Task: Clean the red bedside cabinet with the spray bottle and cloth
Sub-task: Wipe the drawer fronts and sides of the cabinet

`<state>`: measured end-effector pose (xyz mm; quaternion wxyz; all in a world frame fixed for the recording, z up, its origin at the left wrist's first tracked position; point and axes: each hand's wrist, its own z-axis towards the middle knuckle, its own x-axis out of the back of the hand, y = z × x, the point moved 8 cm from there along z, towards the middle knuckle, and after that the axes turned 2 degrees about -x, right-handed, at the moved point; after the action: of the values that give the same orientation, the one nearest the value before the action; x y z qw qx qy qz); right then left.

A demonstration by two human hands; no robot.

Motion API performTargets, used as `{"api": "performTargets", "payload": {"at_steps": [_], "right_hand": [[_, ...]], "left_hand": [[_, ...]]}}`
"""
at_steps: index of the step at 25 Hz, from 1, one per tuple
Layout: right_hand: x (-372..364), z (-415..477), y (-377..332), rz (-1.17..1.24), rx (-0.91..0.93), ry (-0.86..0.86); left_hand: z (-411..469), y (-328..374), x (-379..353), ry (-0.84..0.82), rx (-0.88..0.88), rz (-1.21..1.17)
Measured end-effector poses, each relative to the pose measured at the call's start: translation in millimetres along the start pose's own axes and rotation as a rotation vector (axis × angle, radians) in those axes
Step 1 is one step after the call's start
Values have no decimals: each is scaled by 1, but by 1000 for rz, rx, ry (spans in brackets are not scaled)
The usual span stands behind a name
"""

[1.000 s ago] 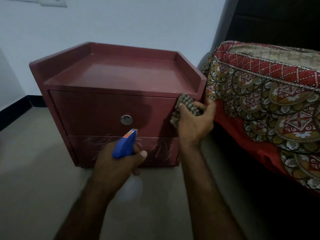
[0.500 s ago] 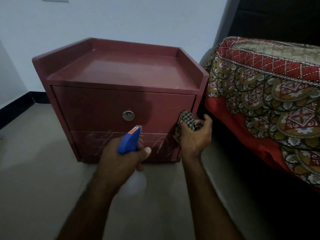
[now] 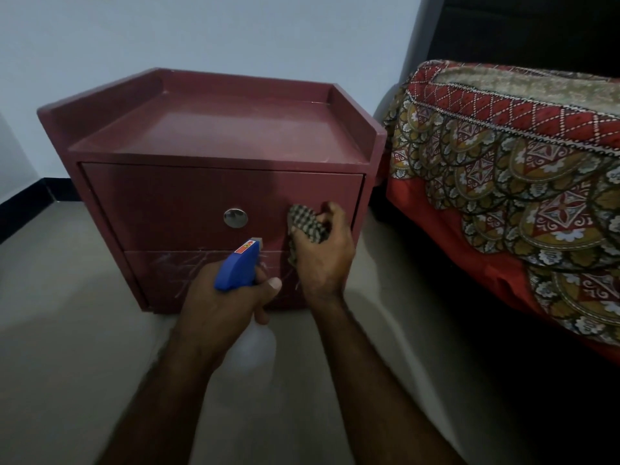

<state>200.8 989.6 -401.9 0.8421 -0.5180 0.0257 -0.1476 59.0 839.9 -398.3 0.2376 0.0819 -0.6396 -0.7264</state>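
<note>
Beside the patterned bedspread (image 3: 523, 182), red cabinet (image 3: 214, 135); hands closed: left (image 3: 218, 307) gripping spray bottle (image 3: 238, 268), right (image 3: 322, 260) perhaps pressing cloth (image 3: 303, 224).

Red cabinet (image 3: 188, 193), blue-topped spray bottle (image 3: 239, 267), checked cloth (image 3: 303, 224).

Open floor (image 3: 67, 330) left of and before the red cabinet (image 3: 167, 203). Bare top inside a raised rim on 3 sides, front open. Narrow gap on the right, hemmed by the draped bed (image 3: 503, 182). Wall (image 3: 235, 31) close behind.
</note>
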Motion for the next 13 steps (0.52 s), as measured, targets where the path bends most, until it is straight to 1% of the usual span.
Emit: {"api": "performTargets", "payload": {"at_steps": [1, 4, 5, 7, 8, 9, 11, 13], "right_hand": [[7, 4, 6, 12, -11, 14], [38, 16, 31, 34, -82, 163], [43, 16, 39, 20, -98, 181], [43, 11, 58, -29, -138, 140], [44, 7, 73, -23, -203, 119], [47, 1, 90, 29, -308, 122], [60, -11, 126, 174, -546, 159], [71, -23, 152, 289, -707, 164]], "left_hand": [[0, -1, 0, 0, 4, 7], [1, -7, 1, 10, 26, 1], [1, -9, 0, 13, 35, 10], [-1, -13, -5, 5, 53, 30], [-2, -15, -8, 1, 62, 29], [-2, -17, -10, -2, 72, 27], [-3, -22, -15, -15, 89, 28], [-3, -28, -19, -30, 107, 22]]}}
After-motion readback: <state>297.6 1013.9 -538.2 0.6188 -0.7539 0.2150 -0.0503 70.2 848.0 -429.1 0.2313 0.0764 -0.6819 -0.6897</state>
